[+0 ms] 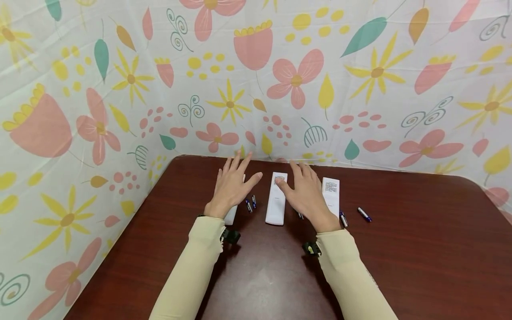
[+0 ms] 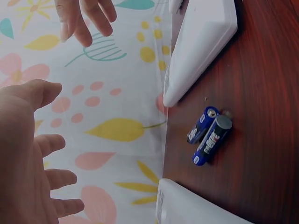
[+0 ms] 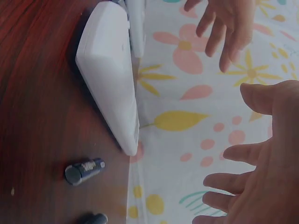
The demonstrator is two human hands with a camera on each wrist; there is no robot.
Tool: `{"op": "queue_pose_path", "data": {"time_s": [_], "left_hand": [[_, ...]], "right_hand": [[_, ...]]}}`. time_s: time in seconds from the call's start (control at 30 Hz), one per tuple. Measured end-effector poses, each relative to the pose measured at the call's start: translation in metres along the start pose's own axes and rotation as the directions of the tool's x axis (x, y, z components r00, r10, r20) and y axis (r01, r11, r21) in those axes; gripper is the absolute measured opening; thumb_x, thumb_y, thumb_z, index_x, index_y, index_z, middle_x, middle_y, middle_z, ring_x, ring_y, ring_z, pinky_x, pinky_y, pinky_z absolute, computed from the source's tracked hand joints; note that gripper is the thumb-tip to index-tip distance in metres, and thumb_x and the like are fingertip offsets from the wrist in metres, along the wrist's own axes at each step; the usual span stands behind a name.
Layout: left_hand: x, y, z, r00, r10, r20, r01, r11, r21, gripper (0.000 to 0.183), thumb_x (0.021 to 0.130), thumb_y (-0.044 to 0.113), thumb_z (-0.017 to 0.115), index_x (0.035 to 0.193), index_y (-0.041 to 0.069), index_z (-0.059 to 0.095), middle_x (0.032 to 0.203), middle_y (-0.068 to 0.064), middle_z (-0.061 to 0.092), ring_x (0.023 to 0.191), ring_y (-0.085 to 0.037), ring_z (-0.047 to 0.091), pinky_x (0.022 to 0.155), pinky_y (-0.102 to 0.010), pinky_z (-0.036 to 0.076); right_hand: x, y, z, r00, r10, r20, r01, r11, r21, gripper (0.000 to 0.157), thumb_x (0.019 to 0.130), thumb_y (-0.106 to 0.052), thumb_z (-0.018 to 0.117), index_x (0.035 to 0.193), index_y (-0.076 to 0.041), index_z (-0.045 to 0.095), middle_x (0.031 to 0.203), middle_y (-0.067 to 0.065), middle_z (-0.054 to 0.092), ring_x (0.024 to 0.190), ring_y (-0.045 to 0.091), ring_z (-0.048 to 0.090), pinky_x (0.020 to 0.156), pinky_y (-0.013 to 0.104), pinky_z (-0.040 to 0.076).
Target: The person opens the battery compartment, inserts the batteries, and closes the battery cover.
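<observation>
Both hands hover over the table with fingers spread and nothing held. The left hand [image 1: 232,186] is above a white remote control [image 1: 230,215], which it mostly hides. A second white remote [image 1: 276,204] lies face down between the hands, its printed label at the far end. To its right, the right hand [image 1: 306,193] partly covers a third remote [image 1: 331,195]. Two blue batteries [image 2: 212,140] lie side by side between the left and middle remotes. More batteries [image 1: 301,216] show partly under the right hand; in the right wrist view a battery [image 3: 85,171] lies beside a remote [image 3: 110,74].
Right of the third remote lie a blue-and-white battery [image 1: 343,219] and another battery [image 1: 364,214] farther out. The dark reddish-brown table [image 1: 420,249] meets a flower-printed cloth [image 1: 248,102] at its back and left. Each wrist wears a small black device [image 1: 311,249].
</observation>
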State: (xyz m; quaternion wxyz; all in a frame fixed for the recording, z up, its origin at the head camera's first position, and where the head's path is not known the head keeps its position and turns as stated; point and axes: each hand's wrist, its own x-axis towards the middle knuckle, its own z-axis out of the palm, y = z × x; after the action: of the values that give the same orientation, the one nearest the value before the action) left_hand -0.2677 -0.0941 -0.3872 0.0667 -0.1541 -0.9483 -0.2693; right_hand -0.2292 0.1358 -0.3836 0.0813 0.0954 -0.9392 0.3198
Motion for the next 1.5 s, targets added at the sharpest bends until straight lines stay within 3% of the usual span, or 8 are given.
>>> {"op": "queue_pose_path", "data": {"time_s": [0.43,0.93,1.2,1.5], "left_hand": [[0.002,-0.011,-0.004,1.0,-0.027,0.004,0.028,1.0,-0.015,0.08,0.105,0.068,0.046,0.171,0.029,0.025,0.176,-0.013,0.017,0.161,-0.04,0.01,0.124,-0.07,0.017],[0.002,-0.025,-0.01,0.996,-0.077,0.034,0.079,0.995,-0.056,0.078,0.106,0.065,0.048,0.171,0.029,0.026,0.176,-0.013,0.017,0.159,-0.042,0.017,0.119,-0.068,0.03],[0.002,-0.034,-0.009,0.991,-0.113,0.071,0.12,0.988,-0.099,0.078,0.105,0.069,0.045,0.171,0.035,0.021,0.177,-0.009,0.015,0.16,-0.042,0.014,0.118,-0.073,0.025],[0.001,-0.041,-0.007,0.985,-0.14,0.097,0.152,0.98,-0.128,0.081,0.105,0.068,0.048,0.172,0.032,0.02,0.177,-0.011,0.013,0.158,-0.047,0.016,0.118,-0.076,0.021]], "right_hand": [[0.0,-0.014,0.011,0.999,-0.004,0.039,0.0,0.994,0.108,0.08,0.109,-0.053,0.055,0.17,-0.011,0.025,0.171,0.023,0.024,0.157,0.045,0.018,0.121,0.07,0.023],[0.0,-0.027,0.025,0.994,0.007,0.111,-0.029,0.978,0.205,0.084,0.107,-0.049,0.059,0.169,-0.005,0.023,0.169,0.024,0.026,0.155,0.043,0.027,0.119,0.062,0.034],[0.001,-0.035,0.034,0.991,-0.012,0.133,-0.019,0.974,0.227,0.082,0.108,-0.045,0.06,0.168,-0.002,0.024,0.168,0.026,0.026,0.152,0.042,0.034,0.119,0.06,0.037],[0.001,-0.043,0.041,0.996,-0.008,0.091,-0.011,0.978,0.207,0.074,0.109,-0.04,0.06,0.167,-0.005,0.031,0.169,0.023,0.029,0.151,0.041,0.037,0.117,0.061,0.039]]}}
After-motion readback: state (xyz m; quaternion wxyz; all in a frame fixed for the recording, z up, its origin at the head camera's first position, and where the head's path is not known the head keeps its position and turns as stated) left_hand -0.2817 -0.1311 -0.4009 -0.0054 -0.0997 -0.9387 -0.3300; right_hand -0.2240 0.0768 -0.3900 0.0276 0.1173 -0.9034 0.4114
